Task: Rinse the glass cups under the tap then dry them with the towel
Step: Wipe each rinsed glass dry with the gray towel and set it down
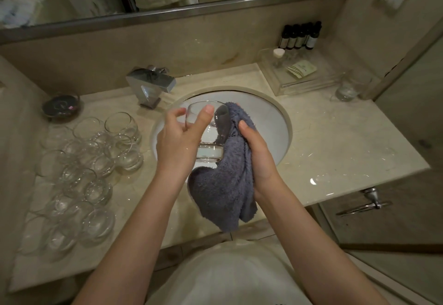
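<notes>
Both forearms reach over the pale marble counter (335,141) above the round white sink (271,115). Many clear glass cups (91,175) crowd the counter's left side. Right hand (259,153) has its fingers closed on a grey-blue terry towel (223,189), pressed against a clear glass cup (208,132) that the left hand (179,141) grips over the sink.

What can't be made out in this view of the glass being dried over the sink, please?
- Head view: the right hand's fingertips, buried in the grey towel.
- The far side of the held glass, covered by the towel and the left hand.
- Labels on the dark bottles: too small to read.
- How many glasses are on the counter: they are clear and overlap.
- Whether the tap is running: no stream is visible.
</notes>
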Motion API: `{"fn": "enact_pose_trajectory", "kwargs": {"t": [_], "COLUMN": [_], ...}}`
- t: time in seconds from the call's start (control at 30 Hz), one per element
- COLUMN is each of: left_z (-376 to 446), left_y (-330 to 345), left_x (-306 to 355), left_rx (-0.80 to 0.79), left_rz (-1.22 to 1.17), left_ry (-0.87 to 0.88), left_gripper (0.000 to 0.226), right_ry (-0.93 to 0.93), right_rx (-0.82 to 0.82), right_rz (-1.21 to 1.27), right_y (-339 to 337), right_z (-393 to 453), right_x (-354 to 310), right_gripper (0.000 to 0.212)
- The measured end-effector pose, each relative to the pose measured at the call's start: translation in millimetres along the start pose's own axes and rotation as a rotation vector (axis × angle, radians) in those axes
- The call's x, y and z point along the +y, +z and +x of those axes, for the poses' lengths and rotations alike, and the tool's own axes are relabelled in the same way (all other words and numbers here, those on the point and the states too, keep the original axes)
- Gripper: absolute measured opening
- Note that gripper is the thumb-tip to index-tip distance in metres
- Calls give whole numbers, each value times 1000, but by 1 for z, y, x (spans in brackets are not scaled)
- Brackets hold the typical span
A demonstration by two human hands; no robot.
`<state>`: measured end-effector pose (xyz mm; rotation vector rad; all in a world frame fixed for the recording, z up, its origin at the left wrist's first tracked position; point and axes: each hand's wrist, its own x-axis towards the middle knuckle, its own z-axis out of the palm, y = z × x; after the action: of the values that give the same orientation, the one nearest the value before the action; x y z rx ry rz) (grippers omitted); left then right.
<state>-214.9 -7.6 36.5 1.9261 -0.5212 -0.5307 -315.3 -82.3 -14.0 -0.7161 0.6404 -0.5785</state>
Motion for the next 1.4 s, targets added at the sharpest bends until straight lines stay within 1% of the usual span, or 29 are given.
{"fn": "enact_pose_trajectory", "kwargs": {"t": [0.03,0.1,0.13,0.17,0.23,0.27,0.3,0.33,0.4,0.43,0.47,0.53,0.57,0.6,0.63,0.67,0.73,0.77,0.83,0.9,1.0,1.03,1.07,1.1,1.17,1.2,1.27,1.33,1.4], "left_z": [-1,-2,-2,1,5,6,6,7,7,7,6,5,3,2,2,2,3,4,4,4,6,5,3,2,-1,-3,-6,-9,-10], "left_y": [1,3,2,-1,-8,-10,-10,-10,-9,-9,-8,-7,-6,-6,-6,-7,-10,-11,-12,-10,-7,-6,-5,-3,3,6,9,9,7], "left_x": [-1,-4,-4,-4,-2,-3,-4,-5,-7,-8,-8,-8,-7,-4,-3,-1,3,3,9,13,7,5,3,2,-3,-5,-8,-10,-12], "left_rx": [22,10,-21,-74,-212,-261,-281,-269,-205,-175,-148,-103,-92,-88,-98,-123,-208,-243,-283,-263,-182,-149,-132,-133,-141,-141,-175,-240,-294], "left_rz": [30,54,11,-78,-296,-353,-343,-271,-102,-49,-9,82,117,116,54,-56,-274,-331,-305,-195,-180,-221,-282,-348,-467,-512,-596,-657,-699], "left_ry": [24,39,6,-63,-206,-240,-231,-186,-82,-68,-65,-59,-58,-61,-77,-103,-147,-144,-110,-71,-126,-161,-200,-229,-249,-261,-313,-353,-349], "left_gripper": [83,82,80,75,62,55,45,36,26,30,44,84,92,93,90,83,58,53,54,54,69,76,80,79,69,67,66,66,63], "right_ry": [-6,-18,-12,4,97,145,179,194,193,196,196,149,108,74,51,38,32,45,78,82,38,24,3,-27,-102,-142,-198,-234,-270], "right_rx": [5,-2,-20,-19,-7,-11,-22,-32,-32,-20,-9,-9,-9,-11,-20,-24,-33,-35,-45,-47,4,31,56,75,80,73,69,67,52], "right_rz": [-23,-52,-46,-37,36,87,135,164,186,185,177,123,74,36,8,-11,1,35,105,123,66,46,20,-13,-90,-130,-195,-234,-268], "right_y": [-1,2,4,5,7,8,8,5,1,-1,-2,-1,1,3,4,6,7,7,8,7,6,7,8,9,12,13,14,11,5], "right_z": [0,-3,-5,-5,-5,-4,-4,-2,-1,-1,-1,0,1,1,1,2,3,3,2,1,1,0,-1,-2,-5,-7,-9,-11,-12], "right_x": [0,-5,-6,-7,-10,-10,-9,-6,-3,-1,2,5,4,3,1,0,0,2,4,4,1,1,0,-2,-5,-7,-9,-12,-17], "right_gripper": [66,48,46,49,63,67,69,70,68,66,66,71,75,77,77,77,74,71,60,57,71,75,73,66,52,50,51,46,41]}}
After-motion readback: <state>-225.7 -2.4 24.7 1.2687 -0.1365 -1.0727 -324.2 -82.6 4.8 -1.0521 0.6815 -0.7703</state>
